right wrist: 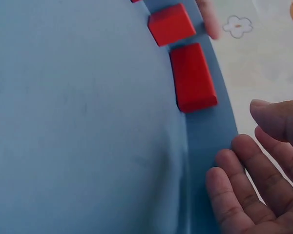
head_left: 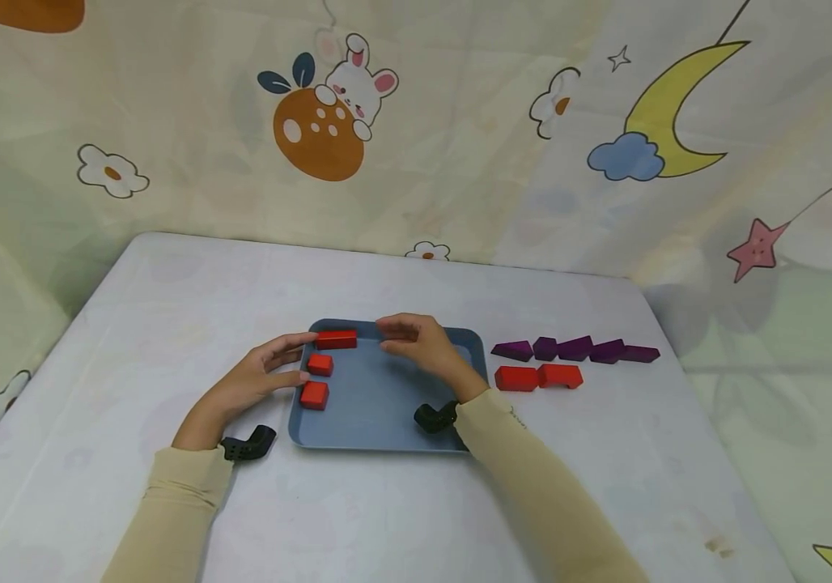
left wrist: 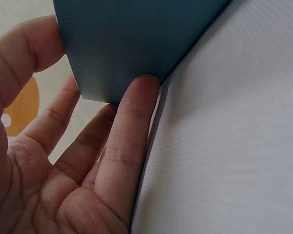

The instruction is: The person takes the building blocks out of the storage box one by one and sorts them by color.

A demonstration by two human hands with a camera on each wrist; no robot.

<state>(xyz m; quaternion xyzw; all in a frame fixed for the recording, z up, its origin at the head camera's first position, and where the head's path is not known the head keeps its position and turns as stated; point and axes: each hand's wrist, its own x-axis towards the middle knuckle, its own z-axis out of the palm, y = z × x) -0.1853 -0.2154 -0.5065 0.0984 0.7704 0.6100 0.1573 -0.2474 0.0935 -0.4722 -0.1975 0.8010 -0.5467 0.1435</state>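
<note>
A blue-grey tray (head_left: 379, 413) lies on the white table, with three red blocks along its left side: a long block (head_left: 336, 339) at the far corner, a small block (head_left: 320, 365) and another block (head_left: 314, 395) nearer. Against the tray's left edge is my left hand (head_left: 237, 393), fingers spread; the left wrist view shows fingertips touching the outer tray wall (left wrist: 122, 48). Over the far rim hovers my right hand (head_left: 422, 344), its fingers loosely bent and holding nothing. In the right wrist view those fingers (right wrist: 229, 200) overlap the rim, beyond the long red block (right wrist: 193, 78).
To the tray's right, a row of several purple blocks (head_left: 575, 348) lies behind two red pieces, one a plain block (head_left: 516, 378) and one a notched block (head_left: 560, 376). A printed cloth (head_left: 460, 121) hangs behind the table (head_left: 358, 518).
</note>
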